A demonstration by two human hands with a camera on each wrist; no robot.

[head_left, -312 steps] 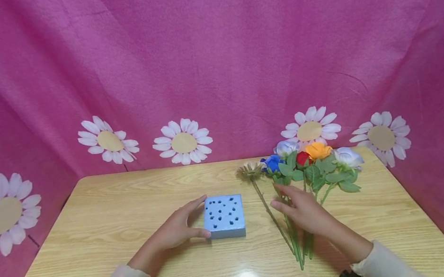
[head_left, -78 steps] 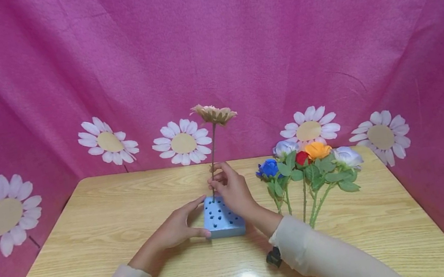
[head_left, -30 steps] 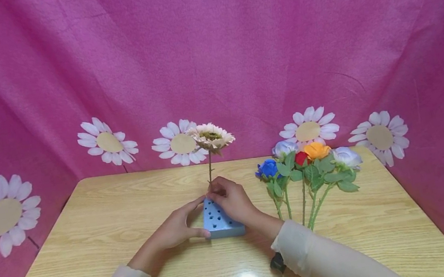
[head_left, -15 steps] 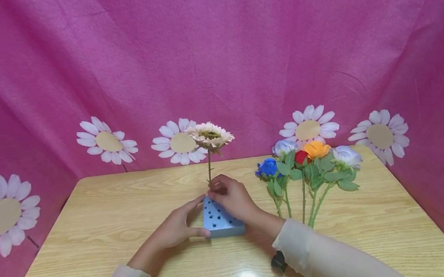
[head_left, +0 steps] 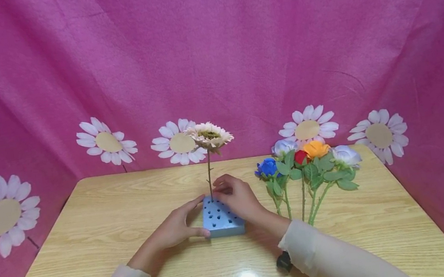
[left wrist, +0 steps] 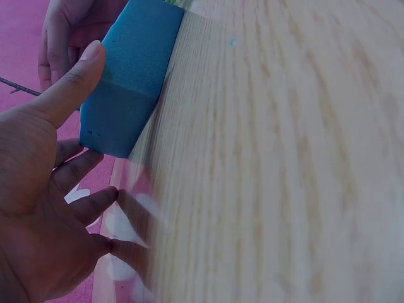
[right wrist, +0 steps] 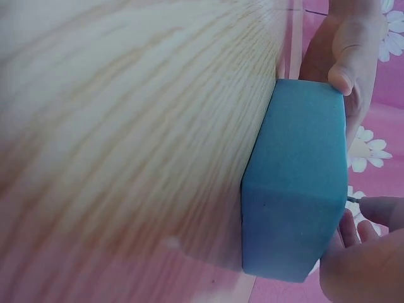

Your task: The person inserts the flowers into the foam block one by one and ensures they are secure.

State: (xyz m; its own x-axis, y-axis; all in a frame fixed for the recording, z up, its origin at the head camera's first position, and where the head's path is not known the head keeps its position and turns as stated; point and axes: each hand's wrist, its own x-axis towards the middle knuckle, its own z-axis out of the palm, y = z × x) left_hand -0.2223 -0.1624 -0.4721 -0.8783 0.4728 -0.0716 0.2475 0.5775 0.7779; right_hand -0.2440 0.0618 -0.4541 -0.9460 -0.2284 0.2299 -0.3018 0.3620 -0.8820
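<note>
A pale pink daisy-like flower [head_left: 210, 136] stands nearly upright, its thin brown stem [head_left: 209, 171] set in a hole near the back left corner of the blue foam block [head_left: 225, 232]. My left hand [head_left: 175, 228] holds the block's left side, thumb at the front corner and a finger at the back one; the left wrist view shows the thumb on the block's side [left wrist: 129, 82]. Beside the stem, just over the block, is my right hand [head_left: 239, 198], its fingertips right at the stem but no longer wrapped over it. This hand hides the block's back right part.
Several flowers lie to the right: a blue rose [head_left: 267, 167], a red one [head_left: 300, 157], an orange one [head_left: 316, 149] and pale lilac ones [head_left: 346, 156], with green leaves and stems. My right forearm covers their lower ends. A pink curtain [head_left: 232, 60] rises behind the wooden table [head_left: 127, 195].
The daisy-like flower was lifted from the table, brought left and pushed down into the block. In the last half second my right fingers have eased off the stem to the right. The left hand stays.
</note>
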